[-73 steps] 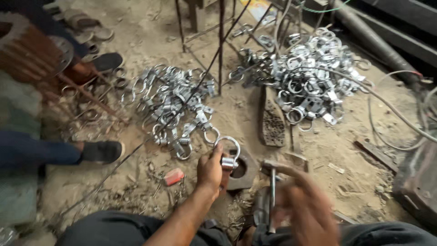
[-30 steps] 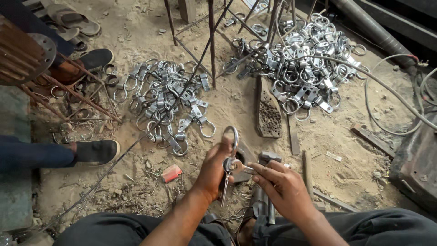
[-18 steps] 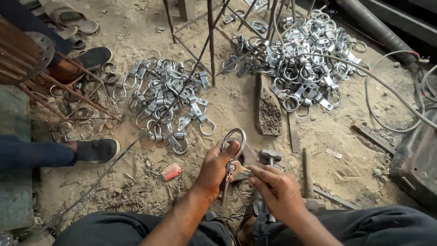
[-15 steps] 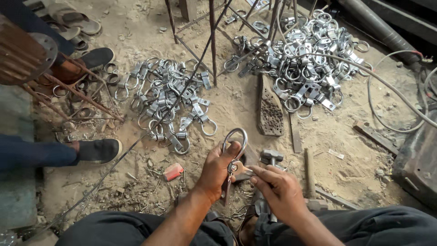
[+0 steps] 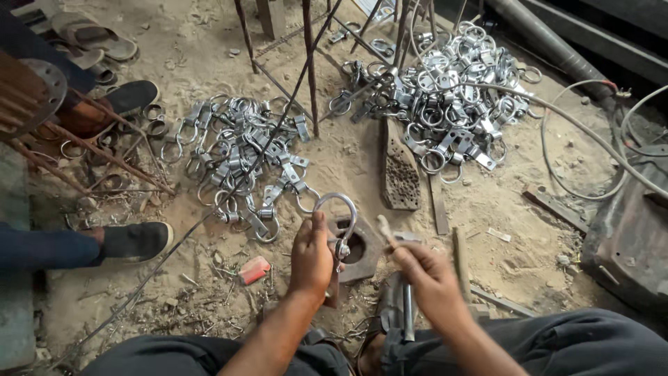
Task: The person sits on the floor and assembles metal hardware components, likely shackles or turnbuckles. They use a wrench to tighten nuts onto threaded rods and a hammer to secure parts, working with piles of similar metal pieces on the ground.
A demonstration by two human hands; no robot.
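My left hand (image 5: 311,256) gripped the ring clamp (image 5: 339,221) upright over the holed block (image 5: 362,245) on the sandy floor. My right hand (image 5: 426,276), at three o'clock of it, pinched a thin rod (image 5: 385,230) (fingers closed). A clamp pile (image 5: 240,163) lay at eleven o'clock.
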